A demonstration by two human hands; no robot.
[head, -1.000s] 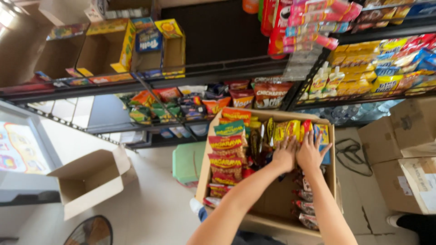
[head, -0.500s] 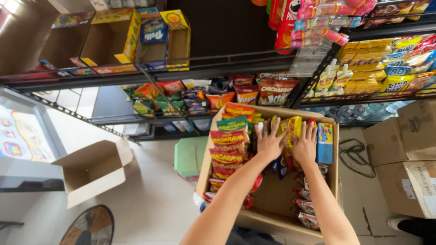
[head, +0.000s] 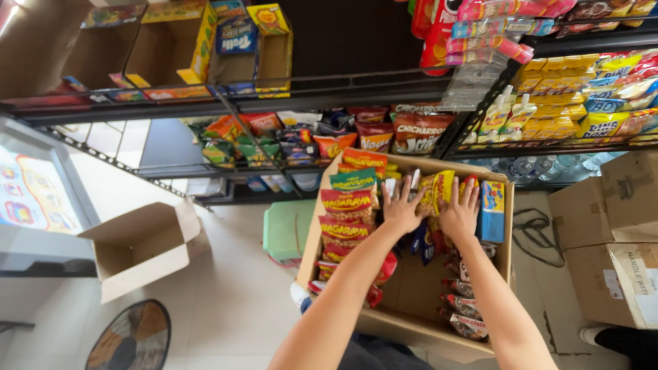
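While both hands press snack packets, left hand [head: 401,209] and right hand [head: 458,212] spread flat (one carton [head: 411,322]).

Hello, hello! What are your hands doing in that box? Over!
Both hands open: left hand, right hand flat on yellow snack packs. Cardboard box full of snack bags. Nothing blocking.

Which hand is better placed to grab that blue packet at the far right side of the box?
Probably the right hand: it rests right beside the blue packet, while the left hand sits further away on the middle packets.
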